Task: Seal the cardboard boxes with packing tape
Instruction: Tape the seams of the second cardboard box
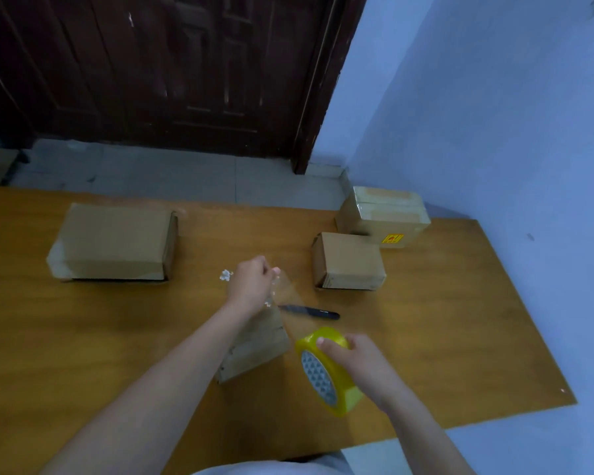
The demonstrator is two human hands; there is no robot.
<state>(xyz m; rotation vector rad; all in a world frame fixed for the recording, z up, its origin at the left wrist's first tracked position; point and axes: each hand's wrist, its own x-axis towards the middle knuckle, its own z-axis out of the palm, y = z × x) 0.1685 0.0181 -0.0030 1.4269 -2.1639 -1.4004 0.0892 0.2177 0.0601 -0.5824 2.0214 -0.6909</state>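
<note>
1. The right hand (354,358) grips the yellow tape roll (328,371) near the table's (83,337) front edge, fingers curled over its rim
2. The left hand (251,282) pinches the free tape end (282,289), stretched above a small box (258,341) under the forearm
3. Three more boxes wait: a large box (114,241) far left, a medium box (348,262) and a taped box (384,214) far right
4. A knife (311,311) lies just beyond the small box
5. The film looks thin, clingy and apt to fold on itself, though blur hides its edges; best held taut by its end corners, the stiff roll by its rim
</note>
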